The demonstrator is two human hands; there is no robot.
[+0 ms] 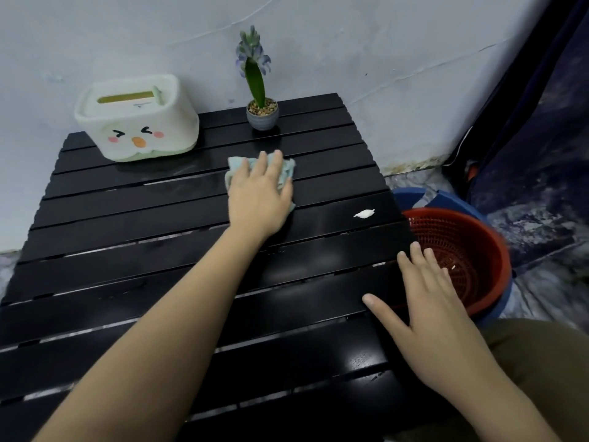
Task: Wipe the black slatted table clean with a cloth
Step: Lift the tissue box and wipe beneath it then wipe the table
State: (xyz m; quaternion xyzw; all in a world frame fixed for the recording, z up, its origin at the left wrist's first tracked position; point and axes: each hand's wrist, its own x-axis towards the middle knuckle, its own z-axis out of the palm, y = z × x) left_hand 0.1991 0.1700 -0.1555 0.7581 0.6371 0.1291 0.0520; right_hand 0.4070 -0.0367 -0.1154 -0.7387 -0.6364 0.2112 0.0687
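Note:
The black slatted table (134, 282) fills most of the view. My left hand (259, 199) lies flat on a light blue cloth (287, 169) near the table's middle back, pressing it against the slats. My right hand (430, 311) rests flat with fingers spread on the table's right edge, holding nothing. A small white scrap (364, 213) lies on a slat to the right of the cloth.
A white tissue box with a duck face (137, 122) stands at the back left. A small potted hyacinth (262, 113) stands at the back middle. A red mesh basket (462, 256) sits inside a blue tub just off the table's right edge. The wall is close behind.

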